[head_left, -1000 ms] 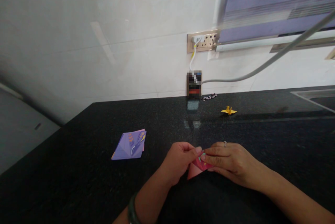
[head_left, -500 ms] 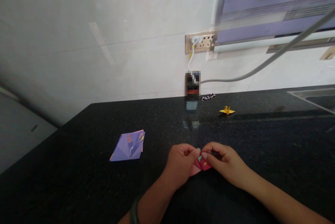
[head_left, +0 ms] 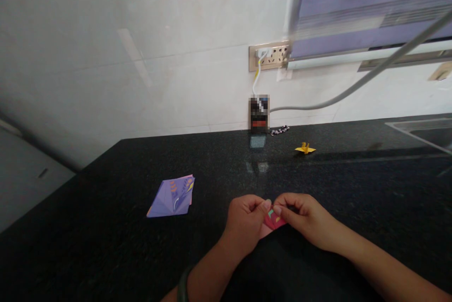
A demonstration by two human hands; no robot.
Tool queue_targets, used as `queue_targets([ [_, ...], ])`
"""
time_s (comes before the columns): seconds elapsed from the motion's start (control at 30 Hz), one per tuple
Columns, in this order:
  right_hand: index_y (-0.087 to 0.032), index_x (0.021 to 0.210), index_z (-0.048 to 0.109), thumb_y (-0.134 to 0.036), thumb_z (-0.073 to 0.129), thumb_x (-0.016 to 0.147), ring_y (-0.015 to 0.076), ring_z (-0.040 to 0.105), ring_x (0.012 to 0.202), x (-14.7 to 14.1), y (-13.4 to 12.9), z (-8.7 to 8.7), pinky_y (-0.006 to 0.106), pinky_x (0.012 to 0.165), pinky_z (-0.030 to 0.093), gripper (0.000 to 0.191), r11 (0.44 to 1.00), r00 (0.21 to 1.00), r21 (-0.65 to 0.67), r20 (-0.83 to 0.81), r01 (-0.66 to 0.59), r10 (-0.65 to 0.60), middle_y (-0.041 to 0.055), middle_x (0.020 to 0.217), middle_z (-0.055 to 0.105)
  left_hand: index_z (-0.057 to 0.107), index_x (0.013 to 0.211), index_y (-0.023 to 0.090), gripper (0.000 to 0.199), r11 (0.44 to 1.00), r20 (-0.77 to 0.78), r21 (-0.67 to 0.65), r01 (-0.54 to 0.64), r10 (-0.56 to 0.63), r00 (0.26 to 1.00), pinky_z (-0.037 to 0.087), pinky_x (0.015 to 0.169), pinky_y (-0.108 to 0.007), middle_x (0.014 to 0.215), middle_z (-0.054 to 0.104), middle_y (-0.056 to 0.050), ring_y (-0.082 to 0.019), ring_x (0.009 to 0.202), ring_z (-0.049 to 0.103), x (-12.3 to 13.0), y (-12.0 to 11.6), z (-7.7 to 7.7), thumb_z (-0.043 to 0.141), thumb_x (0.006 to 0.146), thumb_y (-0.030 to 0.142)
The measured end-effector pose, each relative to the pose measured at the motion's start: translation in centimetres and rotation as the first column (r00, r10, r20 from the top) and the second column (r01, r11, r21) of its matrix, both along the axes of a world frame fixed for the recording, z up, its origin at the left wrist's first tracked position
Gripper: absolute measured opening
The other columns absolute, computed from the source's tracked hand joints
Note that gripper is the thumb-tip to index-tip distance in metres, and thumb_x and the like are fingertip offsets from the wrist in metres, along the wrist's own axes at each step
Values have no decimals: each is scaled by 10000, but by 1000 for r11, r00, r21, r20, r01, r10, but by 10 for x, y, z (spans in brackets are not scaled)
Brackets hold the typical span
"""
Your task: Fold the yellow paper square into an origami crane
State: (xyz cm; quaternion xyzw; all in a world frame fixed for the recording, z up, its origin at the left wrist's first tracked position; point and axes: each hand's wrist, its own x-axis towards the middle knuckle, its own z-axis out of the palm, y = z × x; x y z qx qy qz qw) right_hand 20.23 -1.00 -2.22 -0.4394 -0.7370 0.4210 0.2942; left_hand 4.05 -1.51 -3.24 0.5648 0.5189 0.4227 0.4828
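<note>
A piece of red and pink origami paper with green and yellow marks is pinched between both hands, low over the counter. My left hand is closed on its left side, thumb on top. My right hand grips the upper right part between thumb and curled fingers. Much of the paper is covered by the fingers, so its full fold shape cannot be made out. Left of my hands lies a small stack of purple patterned paper with a pink edge under it. Beyond my right hand sits a yellow paper crane.
The black speckled counter runs back to a pale tiled wall. A phone-like device, blurred out, leans there with a white cable up to a socket. Beside it lies a beaded strand. A sink edge is at right.
Both hands keep hold of the red paper. Its right part looks slightly flatter and more of its patterned face shows between the thumbs. The whole view has shifted very slightly.
</note>
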Motion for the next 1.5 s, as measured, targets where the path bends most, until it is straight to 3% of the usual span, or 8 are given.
queue_targets([
  [0.27,-149,619,520,-326,495,788,84,389,472,5,4,0,200,454,298,246,990,995,-116,-39,85,-90,-41,511,459,634,604,140,247,999,34,-23,-48,49,998,357,500,-230,556,587,-17,-126,524,488,-5,2,5,551,713,345],
  [0.53,-163,537,434,-409,528,759,69,328,439,8,6,-4,196,427,261,345,964,952,-124,-168,236,-254,-65,469,372,670,669,132,251,999,41,-18,33,-32,999,408,572,-258,637,646,-57,-162,607,554,-10,4,1,573,701,361],
  [0.7,-156,795,537,-446,504,773,81,411,466,-5,1,-10,185,409,337,293,934,892,-332,-373,129,-255,-35,564,472,659,624,121,228,997,174,-60,-38,48,984,393,524,-235,563,610,-34,-126,530,513,-5,2,5,603,677,335],
  [0.87,-136,694,587,-419,527,768,63,394,430,-17,-5,-11,183,420,329,299,932,905,-355,-368,77,-215,-27,514,498,636,604,118,251,998,187,-53,-18,28,982,402,543,-237,573,599,-30,-120,537,509,0,-1,7,579,698,343],
  [1.07,-136,640,592,-389,575,734,53,367,413,-16,-4,-4,175,393,256,271,927,891,-367,-392,77,-229,-36,496,502,559,553,140,289,997,-71,-25,73,-75,995,317,439,-208,467,504,13,-98,447,442,-4,0,6,528,724,371],
  [1.2,-131,645,575,-386,579,734,51,369,413,-13,-4,-4,170,389,252,270,922,898,-380,-376,76,-230,-32,506,509,524,516,142,289,980,2,-124,159,-160,987,312,435,-202,444,479,24,-84,419,418,-7,2,11,544,711,353],
  [1.37,-149,592,501,-449,515,758,50,334,387,-12,-8,-2,177,379,246,343,935,913,-351,-364,48,-184,-50,471,441,560,531,126,304,998,146,-41,-45,51,988,316,474,-207,461,483,19,-79,451,411,-5,1,10,546,723,361],
  [1.5,-149,571,462,-367,628,678,47,316,414,-14,-10,0,176,394,218,294,940,945,-340,-301,17,-126,-69,481,383,582,578,125,266,989,296,-101,-107,132,946,352,509,-214,507,523,9,-86,487,455,-1,1,6,565,715,352],
])
